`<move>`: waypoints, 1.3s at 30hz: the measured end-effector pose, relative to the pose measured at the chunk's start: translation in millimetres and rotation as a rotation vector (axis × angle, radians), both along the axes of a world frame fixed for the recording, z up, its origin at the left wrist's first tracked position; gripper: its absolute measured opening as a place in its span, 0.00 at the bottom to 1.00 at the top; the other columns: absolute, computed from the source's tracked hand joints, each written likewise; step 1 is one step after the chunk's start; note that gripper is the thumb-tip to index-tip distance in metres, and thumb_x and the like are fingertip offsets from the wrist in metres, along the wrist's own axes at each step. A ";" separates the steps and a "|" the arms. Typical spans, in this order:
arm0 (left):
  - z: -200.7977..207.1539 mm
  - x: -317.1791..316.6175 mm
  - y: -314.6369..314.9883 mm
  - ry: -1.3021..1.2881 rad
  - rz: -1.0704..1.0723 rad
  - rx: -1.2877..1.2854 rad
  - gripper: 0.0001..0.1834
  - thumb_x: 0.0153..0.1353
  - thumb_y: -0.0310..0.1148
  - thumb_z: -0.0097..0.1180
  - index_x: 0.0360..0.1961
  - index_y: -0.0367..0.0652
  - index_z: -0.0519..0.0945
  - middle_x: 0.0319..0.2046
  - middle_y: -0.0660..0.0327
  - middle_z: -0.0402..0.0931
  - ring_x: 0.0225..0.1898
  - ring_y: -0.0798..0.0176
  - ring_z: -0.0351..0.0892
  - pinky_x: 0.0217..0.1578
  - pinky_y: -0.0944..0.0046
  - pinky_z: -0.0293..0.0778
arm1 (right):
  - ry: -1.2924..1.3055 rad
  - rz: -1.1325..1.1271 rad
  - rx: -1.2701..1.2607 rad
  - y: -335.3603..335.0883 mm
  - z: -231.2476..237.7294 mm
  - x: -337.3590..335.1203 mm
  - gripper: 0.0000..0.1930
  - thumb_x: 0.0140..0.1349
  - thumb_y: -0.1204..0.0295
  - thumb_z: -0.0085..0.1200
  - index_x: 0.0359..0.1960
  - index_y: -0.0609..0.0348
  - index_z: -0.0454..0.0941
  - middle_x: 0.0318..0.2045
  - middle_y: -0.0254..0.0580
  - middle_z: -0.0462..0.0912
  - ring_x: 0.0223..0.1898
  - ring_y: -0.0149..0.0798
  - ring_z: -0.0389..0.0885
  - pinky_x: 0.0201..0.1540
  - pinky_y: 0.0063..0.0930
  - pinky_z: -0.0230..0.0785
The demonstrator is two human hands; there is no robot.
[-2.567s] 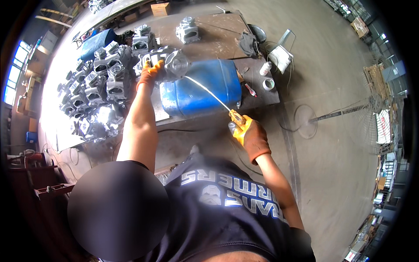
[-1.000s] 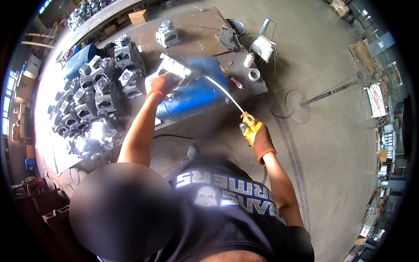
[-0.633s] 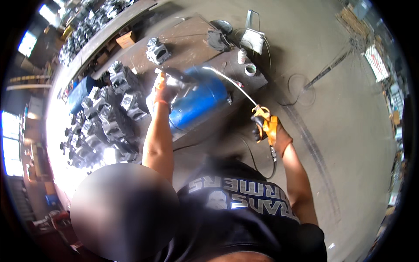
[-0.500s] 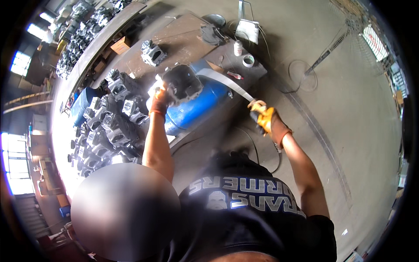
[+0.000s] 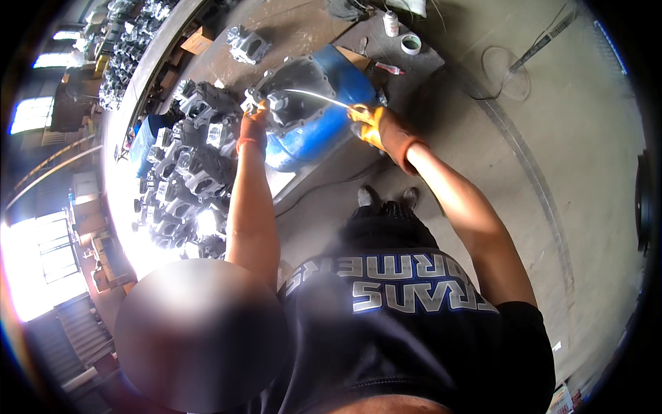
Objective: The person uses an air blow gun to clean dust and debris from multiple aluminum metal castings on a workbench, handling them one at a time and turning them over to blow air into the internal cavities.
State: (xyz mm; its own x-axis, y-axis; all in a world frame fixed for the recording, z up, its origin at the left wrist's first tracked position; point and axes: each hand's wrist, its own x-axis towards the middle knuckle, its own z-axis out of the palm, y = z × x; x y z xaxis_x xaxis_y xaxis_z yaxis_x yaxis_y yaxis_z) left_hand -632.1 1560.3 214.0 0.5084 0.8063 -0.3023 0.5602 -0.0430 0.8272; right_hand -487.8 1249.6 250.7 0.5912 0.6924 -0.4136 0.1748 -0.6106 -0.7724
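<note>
On a blue drum (image 5: pixel 345 83) rests a hollow grey metal casting housing (image 5: pixel 303 76), its open side facing up. My left hand (image 5: pixel 254 124), in an orange glove, is closed on the housing's near left edge. In my right hand (image 5: pixel 378 130), gloved in yellow and orange, is the end of a long, thin, pale tool (image 5: pixel 317 94); its exact kind cannot be made out. The tool appears bowed and reaches over the rim into the housing's hollow. Its far tip is hard to make out against the grey metal.
Several grey castings (image 5: pixel 196 165) are heaped left of the drum. One casting (image 5: pixel 247 45) stands apart on the brown work surface (image 5: pixel 303 27). A white bottle (image 5: pixel 391 24), a tape roll (image 5: pixel 411 45) and a red-and-white tube (image 5: pixel 390 68) lie at the right. A hose (image 5: pixel 324 185) runs along the floor.
My right hand has moved left and up, nearer the housing. The tool now shows edge-on as a thin line, where before it looked like a broad band. The left hand keeps its hold.
</note>
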 end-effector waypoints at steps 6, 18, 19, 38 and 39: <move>-4.8 11.1 5.4 0.005 -0.037 -0.013 0.21 0.59 0.50 0.58 0.37 0.41 0.78 0.23 0.61 0.76 0.24 0.64 0.71 0.28 0.60 0.67 | -0.085 0.062 -0.182 54.9 -9.7 -8.8 0.18 0.58 0.62 0.55 0.52 0.42 0.79 0.42 0.44 0.84 0.41 0.45 0.83 0.41 0.31 0.73; -12.3 18.2 29.2 0.370 -0.106 0.174 0.29 0.58 0.56 0.55 0.44 0.39 0.79 0.38 0.57 0.80 0.38 0.62 0.74 0.42 0.61 0.69 | 0.059 0.037 0.010 -19.4 -65.2 -10.0 0.17 0.56 0.61 0.59 0.48 0.47 0.80 0.45 0.45 0.83 0.46 0.46 0.82 0.45 0.32 0.74; -19.5 12.5 36.0 0.380 -0.083 0.185 0.29 0.59 0.56 0.55 0.45 0.39 0.79 0.39 0.57 0.80 0.39 0.62 0.74 0.44 0.61 0.69 | 0.025 0.075 -0.063 -14.3 -58.1 -15.4 0.17 0.56 0.60 0.60 0.47 0.49 0.80 0.44 0.46 0.83 0.46 0.47 0.82 0.46 0.33 0.74; -8.0 15.5 18.8 0.240 -0.089 0.068 0.32 0.59 0.57 0.55 0.52 0.40 0.76 0.44 0.58 0.79 0.44 0.62 0.73 0.48 0.60 0.67 | 0.081 0.023 0.132 3.2 -81.6 46.1 0.13 0.62 0.57 0.53 0.46 0.42 0.77 0.41 0.37 0.82 0.34 0.39 0.80 0.38 0.33 0.73; -6.3 24.6 16.8 0.288 -0.060 0.049 0.33 0.60 0.58 0.53 0.54 0.40 0.75 0.46 0.57 0.78 0.45 0.61 0.73 0.50 0.59 0.67 | 0.150 -0.064 0.148 0.7 -95.2 54.6 0.13 0.63 0.56 0.53 0.46 0.43 0.77 0.40 0.37 0.82 0.33 0.39 0.81 0.36 0.33 0.73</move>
State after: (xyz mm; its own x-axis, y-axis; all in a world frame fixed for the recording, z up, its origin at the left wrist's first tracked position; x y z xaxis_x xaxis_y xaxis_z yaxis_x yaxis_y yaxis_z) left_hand -607.5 1577.1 207.7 0.4544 0.7948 -0.4023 0.7666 -0.1189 0.6310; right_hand -433.3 1250.3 155.5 0.5751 0.7155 -0.3966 0.0159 -0.4944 -0.8691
